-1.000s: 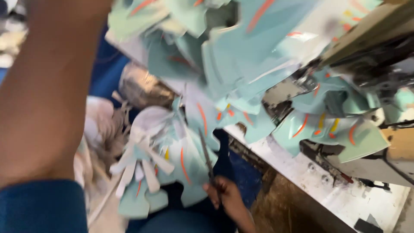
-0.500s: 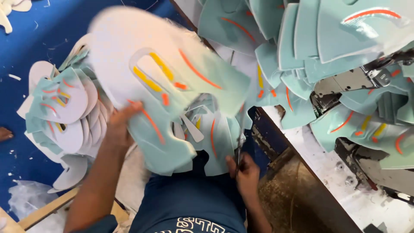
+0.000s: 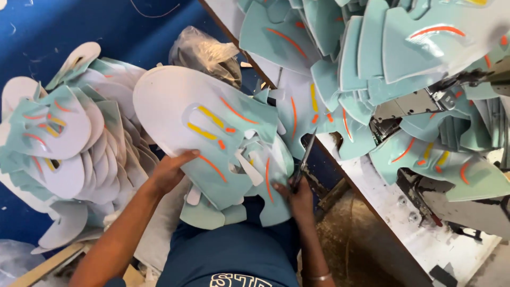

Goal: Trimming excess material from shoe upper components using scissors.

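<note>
A: Head view. Left hand (image 3: pixel 172 171) clamps the near edge of a teal-and-white upper (image 3: pixel 204 133), holding it flat on the lap so the cut edge faces right.

B: Right hand (image 3: pixel 298 192)?

A: Closed round scissors (image 3: pixel 304 159), blades raised at the upper's right edge, apparently for trimming. Hands apart. Stack (image 3: pixel 64 143) lies left; more pieces crowd the bench (image 3: pixel 404 212).

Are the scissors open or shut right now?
Cannot tell: the scissors in the right hand look like one thin blade, blurred.
</note>
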